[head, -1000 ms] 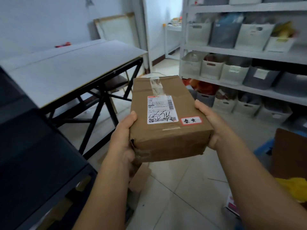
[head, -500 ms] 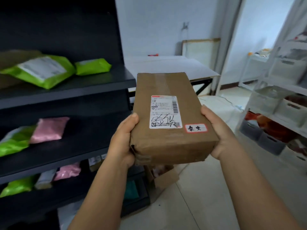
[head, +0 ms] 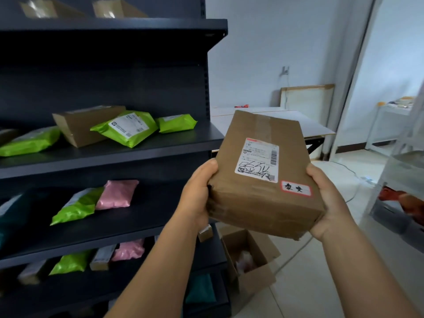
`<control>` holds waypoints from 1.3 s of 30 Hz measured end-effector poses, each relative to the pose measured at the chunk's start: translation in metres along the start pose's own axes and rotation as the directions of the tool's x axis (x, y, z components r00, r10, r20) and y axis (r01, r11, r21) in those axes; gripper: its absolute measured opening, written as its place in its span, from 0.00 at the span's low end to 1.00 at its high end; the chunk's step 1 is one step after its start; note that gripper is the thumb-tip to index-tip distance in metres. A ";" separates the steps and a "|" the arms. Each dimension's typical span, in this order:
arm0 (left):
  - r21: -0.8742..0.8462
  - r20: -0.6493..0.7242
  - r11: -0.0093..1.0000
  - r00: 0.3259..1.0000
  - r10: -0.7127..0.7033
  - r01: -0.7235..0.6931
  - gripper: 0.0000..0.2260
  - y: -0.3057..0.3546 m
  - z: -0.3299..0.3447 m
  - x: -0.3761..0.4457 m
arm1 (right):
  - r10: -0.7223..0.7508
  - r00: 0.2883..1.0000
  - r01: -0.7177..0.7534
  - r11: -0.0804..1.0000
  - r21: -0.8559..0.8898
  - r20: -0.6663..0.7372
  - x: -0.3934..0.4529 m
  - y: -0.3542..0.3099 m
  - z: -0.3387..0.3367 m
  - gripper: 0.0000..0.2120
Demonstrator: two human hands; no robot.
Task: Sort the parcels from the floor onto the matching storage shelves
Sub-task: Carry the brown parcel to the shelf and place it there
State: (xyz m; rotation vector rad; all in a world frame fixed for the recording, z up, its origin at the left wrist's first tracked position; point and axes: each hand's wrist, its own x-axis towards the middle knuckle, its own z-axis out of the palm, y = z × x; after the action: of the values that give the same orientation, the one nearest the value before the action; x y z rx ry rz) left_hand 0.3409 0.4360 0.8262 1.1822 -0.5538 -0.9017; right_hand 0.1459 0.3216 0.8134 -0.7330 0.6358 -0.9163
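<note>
Fingers of the left hand (head: pixel 197 193) and right hand (head: pixel 328 203) clamp the near corners of a brown parcel (head: pixel 263 173), thumbs on top. It is held in the air, label up, just right of the dark shelves (head: pixel 128 154), which carry green, pink and brown parcels.

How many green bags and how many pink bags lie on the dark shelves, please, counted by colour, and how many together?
Green bags: 5
Pink bags: 2
Total: 7
</note>
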 end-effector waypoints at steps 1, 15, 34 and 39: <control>0.005 0.012 1.000 1.000 0.020 -0.020 0.15 0.002 -0.001 -0.001 | -0.015 1.000 0.015 1.000 0.008 0.008 -0.004 -0.001 0.003 0.15; -0.067 -0.061 0.985 0.986 0.155 -0.159 0.12 0.061 -0.103 -0.048 | -0.009 0.985 0.020 0.998 -0.064 0.170 -0.033 0.043 0.111 0.16; 0.052 -0.534 0.895 0.745 0.400 -0.443 0.13 0.121 -0.286 -0.178 | 0.302 0.718 -0.204 0.953 -0.225 0.628 -0.054 0.183 0.317 0.18; 0.092 -0.636 0.859 0.635 0.439 -0.503 0.13 0.125 -0.323 -0.215 | 0.364 0.602 -0.233 0.932 -0.279 0.711 -0.077 0.222 0.364 0.16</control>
State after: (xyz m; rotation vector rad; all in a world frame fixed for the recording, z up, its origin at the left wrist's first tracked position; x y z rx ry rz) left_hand 0.5123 0.8042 0.8616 1.0932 -0.2248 -0.0306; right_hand 0.4876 0.5822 0.8696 -1.0286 0.0593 -0.1750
